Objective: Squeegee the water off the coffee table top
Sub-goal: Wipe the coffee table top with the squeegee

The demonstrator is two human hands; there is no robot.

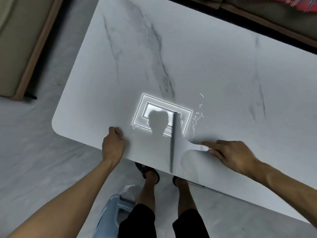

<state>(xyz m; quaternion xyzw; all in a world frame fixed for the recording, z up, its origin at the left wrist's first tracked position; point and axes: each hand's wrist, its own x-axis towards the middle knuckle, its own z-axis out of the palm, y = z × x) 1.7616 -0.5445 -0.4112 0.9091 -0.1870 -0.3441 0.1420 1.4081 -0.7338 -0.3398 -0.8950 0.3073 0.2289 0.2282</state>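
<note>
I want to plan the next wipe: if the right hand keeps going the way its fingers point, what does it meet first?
The right hand points left along the near edge of the table top. With the squeegee it holds, the first thing in line looks like the left hand resting there.

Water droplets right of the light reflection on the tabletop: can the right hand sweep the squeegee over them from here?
Probably yes. The right hand holds the white squeegee flat on the white marble tabletop, with the water droplets just beyond it and nothing between.
</note>
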